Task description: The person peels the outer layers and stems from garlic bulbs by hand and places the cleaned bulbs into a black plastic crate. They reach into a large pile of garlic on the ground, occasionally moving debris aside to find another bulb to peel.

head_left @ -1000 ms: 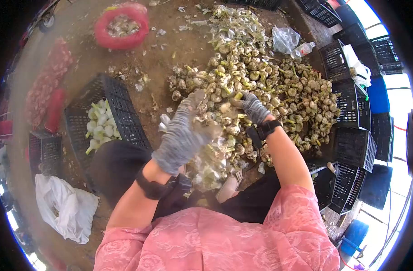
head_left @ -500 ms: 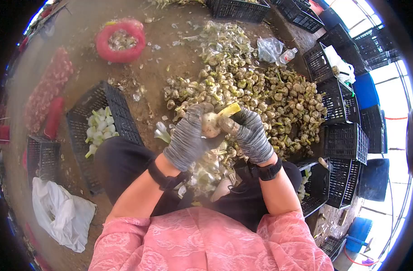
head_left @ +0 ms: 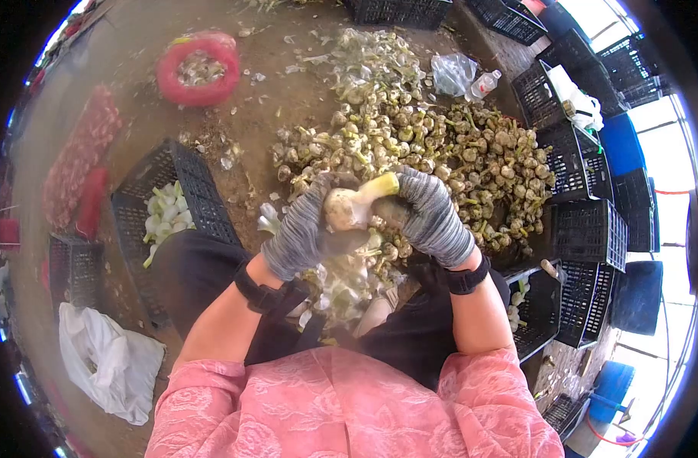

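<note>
A pale garlic bulb (head_left: 341,211) with a thick yellow-green stem hangs in front of my lap, between both gloved hands. My left hand (head_left: 307,227), in a grey striped glove, is wrapped round the bulb from the left. My right hand (head_left: 429,216), gloved the same way, is closed at the stem's upper end, its thumb below the stem. Beyond them lies a large heap of untrimmed garlic bulbs (head_left: 440,149) on the ground. Loose peeled skins (head_left: 341,286) lie below my hands, between my legs.
A black crate (head_left: 204,195) with white bulbs (head_left: 168,214) stands at my left; another crate (head_left: 536,328) stands by my right knee. More crates line the right side. A red net bag (head_left: 199,69), a white sack (head_left: 108,359) and a plastic bottle (head_left: 483,85) lie on the ground.
The bulb has turned and shifted slightly left, showing more of its pale side and stem. My right hand has moved up a little along the stem.
</note>
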The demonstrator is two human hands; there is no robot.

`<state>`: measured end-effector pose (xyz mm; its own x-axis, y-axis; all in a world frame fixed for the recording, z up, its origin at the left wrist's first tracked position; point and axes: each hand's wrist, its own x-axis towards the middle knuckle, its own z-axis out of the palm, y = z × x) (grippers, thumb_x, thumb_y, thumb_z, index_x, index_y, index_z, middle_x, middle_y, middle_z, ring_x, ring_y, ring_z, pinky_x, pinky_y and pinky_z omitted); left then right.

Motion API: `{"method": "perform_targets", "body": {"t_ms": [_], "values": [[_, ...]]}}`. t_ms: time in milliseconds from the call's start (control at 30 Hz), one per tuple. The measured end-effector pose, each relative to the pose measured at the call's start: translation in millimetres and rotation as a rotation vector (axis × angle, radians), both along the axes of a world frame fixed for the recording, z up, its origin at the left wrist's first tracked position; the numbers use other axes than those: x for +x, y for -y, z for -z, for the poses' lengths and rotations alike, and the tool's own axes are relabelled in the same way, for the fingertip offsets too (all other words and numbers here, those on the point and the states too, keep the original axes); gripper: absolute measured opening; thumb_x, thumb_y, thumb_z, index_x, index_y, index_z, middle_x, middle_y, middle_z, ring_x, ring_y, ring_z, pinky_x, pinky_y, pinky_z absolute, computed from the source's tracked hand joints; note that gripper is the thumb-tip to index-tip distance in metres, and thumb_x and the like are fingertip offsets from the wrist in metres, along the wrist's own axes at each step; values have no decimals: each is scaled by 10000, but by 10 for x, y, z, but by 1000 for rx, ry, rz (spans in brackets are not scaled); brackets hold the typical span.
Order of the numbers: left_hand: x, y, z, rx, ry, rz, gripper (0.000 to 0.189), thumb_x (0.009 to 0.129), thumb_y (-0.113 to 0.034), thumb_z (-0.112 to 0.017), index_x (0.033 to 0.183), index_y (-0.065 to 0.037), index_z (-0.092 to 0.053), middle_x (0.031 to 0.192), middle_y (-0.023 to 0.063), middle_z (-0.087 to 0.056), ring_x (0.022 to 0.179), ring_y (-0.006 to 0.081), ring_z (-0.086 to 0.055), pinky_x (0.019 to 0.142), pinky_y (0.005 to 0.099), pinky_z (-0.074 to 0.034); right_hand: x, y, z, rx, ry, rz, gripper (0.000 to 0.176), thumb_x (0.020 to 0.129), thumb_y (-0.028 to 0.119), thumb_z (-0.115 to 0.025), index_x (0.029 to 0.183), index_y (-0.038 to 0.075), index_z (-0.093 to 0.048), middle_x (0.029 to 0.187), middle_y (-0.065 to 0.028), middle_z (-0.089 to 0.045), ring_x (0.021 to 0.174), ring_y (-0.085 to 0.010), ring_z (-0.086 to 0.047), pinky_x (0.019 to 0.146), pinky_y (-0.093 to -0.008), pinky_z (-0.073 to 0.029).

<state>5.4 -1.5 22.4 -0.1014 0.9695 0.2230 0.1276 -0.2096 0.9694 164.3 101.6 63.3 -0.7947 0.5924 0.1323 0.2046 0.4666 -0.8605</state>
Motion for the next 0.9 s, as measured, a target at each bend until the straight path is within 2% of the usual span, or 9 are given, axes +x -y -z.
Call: {"method": "perform_targets", "body": {"t_ms": [233, 333, 367, 467, 500, 667, 733, 767, 900], "values": [[-94, -31, -60, -333, 1178, 335, 489, 788, -345, -587, 1135, -23, -464, 1037, 74, -547, 910, 158, -551, 793, 293, -472, -22, 63, 255, -54, -271, 62, 212, 758, 95, -613, 950, 12, -580, 829, -103, -595, 743, -191, -574, 672, -290, -452], [-43, -166, 66, -261, 759, 32, 481, 773, -314, -614, 1140, -40, -464, 1047, 90, -541, 947, 163, -538, 825, 301, -456, -54, 140, 222, -593, -419, 176, 232, 786, 71, -581, 1003, -8, -556, 897, -68, -599, 807, -135, -556, 733, -258, -446], [-187, -116, 99, 34, -159, 138, 455, 773, -269, -626, 1135, -44, -468, 1070, 98, -533, 991, 148, -511, 864, 305, -427, -41, 127, 234, -553, -377, 184, 242, 793, 61, -572, 1022, -14, -545, 915, -59, -596, 825, -118, -544, 748, -247, -440], [-15, -41, 110, 8, 313, -170, 411, 784, -211, -614, 1126, -32, -472, 1075, 104, -531, 1019, 156, -494, 893, 305, -402, -55, 142, 150, -528, -319, 186, 252, 798, 75, -563, 1031, -18, -545, 932, -56, -598, 833, -107, -537, 750, -236, -437], [-49, 4, 43, 2, 19, -269, 400, 800, -192, -588, 1139, -30, -451, 1064, 107, -533, 1001, 182, -512, 902, 320, -400, -49, 145, 104, -598, -362, 169, 249, 796, 94, -558, 1020, -14, -554, 919, -52, -600, 826, -104, -538, 741, -234, -438], [-333, -72, 226, -316, 690, -52, 406, 811, -179, -561, 1151, -3, -427, 1028, 100, -553, 965, 208, -539, 861, 336, -427, -31, 194, 121, -335, -251, 144, 243, 775, 131, -548, 976, -2, -580, 859, -26, -606, 773, -74, -538, 698, -218, -436], [-363, -54, 294, 266, -466, -92, 392, 800, -155, -566, 1145, -13, -447, 1025, 95, -558, 946, 200, -548, 811, 313, -457, -33, 186, 65, -661, -262, 172, 240, 773, 130, -549, 972, 0, -581, 852, -20, -605, 762, -69, -536, 690, -214, -434], [-180, -80, 156, 1, 139, -114, 416, 781, -146, -589, 1157, -40, -447, 1032, 90, -557, 918, 181, -556, 776, 287, -471, -23, 190, 68, -508, -262, 124, 234, 772, 130, -550, 965, 2, -583, 849, -17, -605, 761, -69, -536, 688, -216, -436], [-150, -8, -7, -148, 394, -148, 450, 760, -175, -626, 1149, -31, -453, 1035, 84, -556, 897, 172, -555, 749, 268, -468, 23, 208, 135, -590, -302, 86, 210, 768, 96, -538, 952, 1, -573, 870, -34, -604, 781, -86, -555, 694, -233, -452]]}}
